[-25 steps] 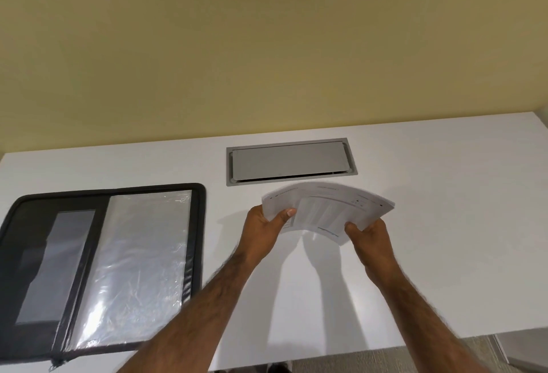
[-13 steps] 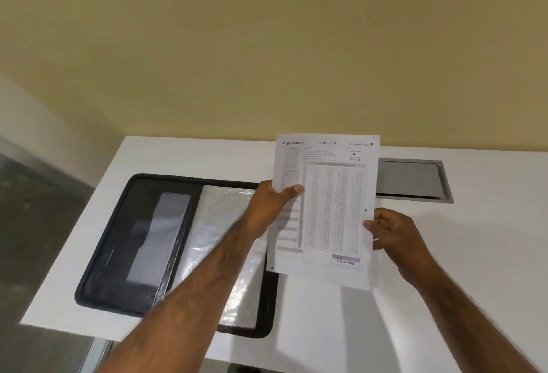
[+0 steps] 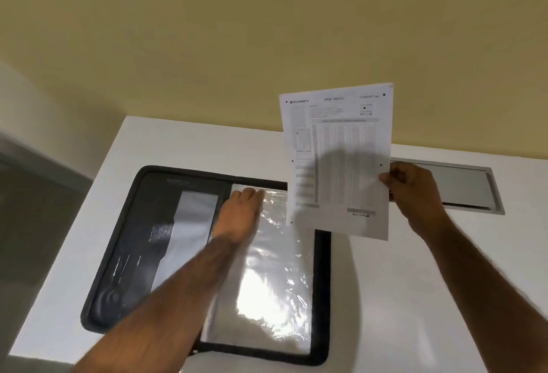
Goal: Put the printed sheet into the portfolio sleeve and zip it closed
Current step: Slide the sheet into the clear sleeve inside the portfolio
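Holding stage, insertion not begun. Sheet (image 3: 341, 159) is in the air above the bench (image 3: 415, 283), its lower part in front of the far right corner of the open portfolio (image 3: 142, 239); not in the sleeve (image 3: 275, 283) yet.

Hands:
- Right hand (image 3: 415, 192) pinches the sheet at the middle of its right edge, thumb on the printed face. It alone carries the paper.
- Left hand (image 3: 241, 212) lies on the sleeve's far left corner, back of the hand up. View is blurred; cannot tell whether the fingers lie flat or have caught the plastic edge.

Orientation: sheet stands near upright, long axis vertical with a slight lean, heading at the top, printed face towards the camera. Sleeve lies flat on the right half of the portfolio, long axis running near to far.

Judged step: opening the sleeve to take the sheet. Which edge is the mouth I cannot tell; the left hand's place suggests the far edge.

Next move calls for: lifting one layer of plastic to make a gap, tipping the sheet down towards flat, squaring its leading edge to the mouth, then sliding it in without buckling. A one-handed edge grip leaves the paper floppy, so a corner may snag. Folding the portfolio shut and zipping come after.
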A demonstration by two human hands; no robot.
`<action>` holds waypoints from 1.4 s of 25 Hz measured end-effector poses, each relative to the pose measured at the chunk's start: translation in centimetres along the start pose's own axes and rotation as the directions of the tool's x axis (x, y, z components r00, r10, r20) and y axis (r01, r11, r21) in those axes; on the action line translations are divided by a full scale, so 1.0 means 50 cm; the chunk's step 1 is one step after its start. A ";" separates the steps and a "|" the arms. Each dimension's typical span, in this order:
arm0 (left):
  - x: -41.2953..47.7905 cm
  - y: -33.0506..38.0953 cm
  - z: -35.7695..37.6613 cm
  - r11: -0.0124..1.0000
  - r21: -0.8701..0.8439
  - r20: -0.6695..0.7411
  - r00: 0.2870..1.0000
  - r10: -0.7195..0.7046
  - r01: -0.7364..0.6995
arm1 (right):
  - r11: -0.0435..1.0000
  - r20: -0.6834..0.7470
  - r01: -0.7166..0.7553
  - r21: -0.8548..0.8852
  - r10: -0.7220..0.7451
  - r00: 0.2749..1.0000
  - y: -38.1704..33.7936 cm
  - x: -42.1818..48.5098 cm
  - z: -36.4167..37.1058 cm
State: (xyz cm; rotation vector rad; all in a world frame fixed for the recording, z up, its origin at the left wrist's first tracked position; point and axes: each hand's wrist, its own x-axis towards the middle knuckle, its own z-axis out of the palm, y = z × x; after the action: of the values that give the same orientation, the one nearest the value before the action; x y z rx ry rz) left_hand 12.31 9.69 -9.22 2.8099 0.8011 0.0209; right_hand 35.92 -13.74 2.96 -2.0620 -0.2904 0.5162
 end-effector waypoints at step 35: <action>0.057 0.073 -0.106 0.948 -0.309 0.271 0.963 0.009 0.078 | 0.928 0.313 0.290 -0.234 -0.210 0.926 -0.199 0.202 0.213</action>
State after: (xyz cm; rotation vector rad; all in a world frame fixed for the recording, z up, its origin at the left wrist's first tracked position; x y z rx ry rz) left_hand 16.24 9.22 -3.40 2.4262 0.7103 -0.2145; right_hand 39.84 3.53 4.17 -2.1724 -0.8306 0.6391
